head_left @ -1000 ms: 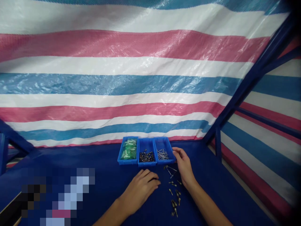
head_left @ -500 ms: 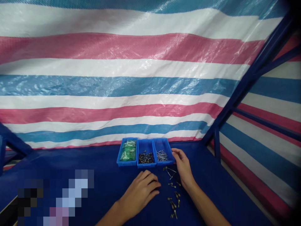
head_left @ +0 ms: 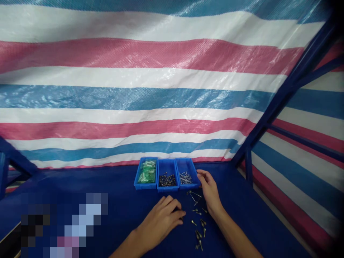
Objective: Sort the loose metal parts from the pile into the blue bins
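My left hand (head_left: pixel 163 219) hovers low over the blue tabletop, thumb and forefinger closed on a small dark screw-like piece (head_left: pixel 182 217), mostly hidden. Beside the right-hand blue bin (head_left: pixel 186 163), my right hand (head_left: pixel 210 189) has its fingers bent in close to the bin's side wall; what is in them, if anything, is hidden. That bin holds silver pins or nails (head_left: pixel 185 178). Dark brass-coloured screws (head_left: pixel 167 181) fill the bottom of the middle bin (head_left: pixel 166 165). Between my hands several loose brass-coloured screws (head_left: pixel 198 234) and a few silver pins (head_left: pixel 192 197) lie scattered.
The left bin (head_left: pixel 145 186) holds green-and-clear packets (head_left: pixel 147 173). A striped plastic sheet (head_left: pixel 134 79) hangs behind the blue table (head_left: pixel 94 182). Dark blue frame bars (head_left: pixel 248 154) stand at the right. Something at the lower left is pixelated out.
My left hand has shifted slightly right, and a small dark piece now shows at its fingertips. One loose screw near it lies differently. My right hand stays beside the bin.
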{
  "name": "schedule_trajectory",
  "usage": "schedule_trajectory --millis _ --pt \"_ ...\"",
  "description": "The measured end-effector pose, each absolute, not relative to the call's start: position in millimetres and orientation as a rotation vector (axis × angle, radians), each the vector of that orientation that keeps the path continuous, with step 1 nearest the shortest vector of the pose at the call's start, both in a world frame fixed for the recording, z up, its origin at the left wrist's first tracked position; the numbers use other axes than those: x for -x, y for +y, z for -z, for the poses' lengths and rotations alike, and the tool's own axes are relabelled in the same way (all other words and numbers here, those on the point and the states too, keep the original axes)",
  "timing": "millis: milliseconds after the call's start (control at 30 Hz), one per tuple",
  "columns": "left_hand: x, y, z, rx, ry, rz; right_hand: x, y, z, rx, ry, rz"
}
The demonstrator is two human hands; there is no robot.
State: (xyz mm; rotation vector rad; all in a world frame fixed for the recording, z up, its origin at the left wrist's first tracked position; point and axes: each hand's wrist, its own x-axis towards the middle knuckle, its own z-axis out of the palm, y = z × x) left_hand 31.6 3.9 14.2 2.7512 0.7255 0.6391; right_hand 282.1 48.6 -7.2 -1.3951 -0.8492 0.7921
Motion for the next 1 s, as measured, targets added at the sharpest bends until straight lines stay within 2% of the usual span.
schedule_trajectory --millis 233,633,1000 --pt "-31.0 3.0 -19.5 -2.736 0.706 -0.717 -282.4 49.0 8.5 1.39 -0.846 -0.787" --pt "-25.8 9.3 -8.8 -2.302 0.867 -1.28 -281.2 48.6 6.1 1.376 -0.829 -0.802" --pt "-24.1 9.3 -8.2 -2.311 0.941 -1.392 -282.5 48.6 9.5 1.372 -0.827 -0.823"
